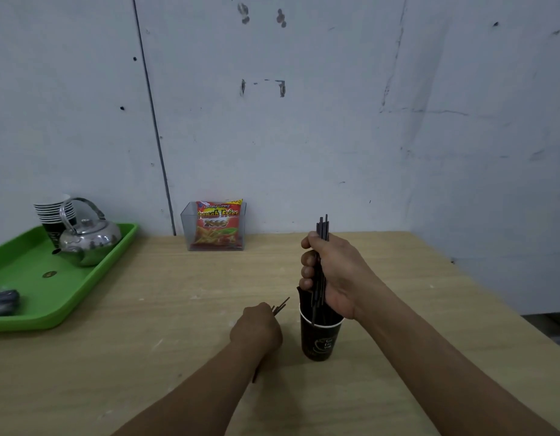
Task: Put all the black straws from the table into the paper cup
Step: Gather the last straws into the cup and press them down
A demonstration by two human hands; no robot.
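Two lots of straws, one per hand.

Lot one: bundle, upright, clenched in right hand, fingers wrapped round the middle. Upper ends clear above the fist, lower ends inside cup.

Lot two: few straws, held low in left hand, fingers curled round them. Tips out past the knuckles toward cup, one end out behind the wrist, close over surface. Count not readable.

Cup: black paper, upright on surface, just right of left hand, directly below right hand.

Loose straws elsewhere on surface: none visible; area under forearms hidden.

Step in hand, by judgement: loading of lot one, ends in but not yet let go. Lot two gathered, not yet raised.

Next move, by judgement: loosen right grip and let bundle down to cup bottom, clear of the rim. Light cup under tall straws, so probably easy to tip if leaned hard to one side. Then stand lot two on end, bring it over the rim, feed it in beside the rest. Freed right hand possibly wanted to steady cup.

Elsewhere: green tray at far left, carrying kettle and cup stack. Clear box with snack pack, against the wall.
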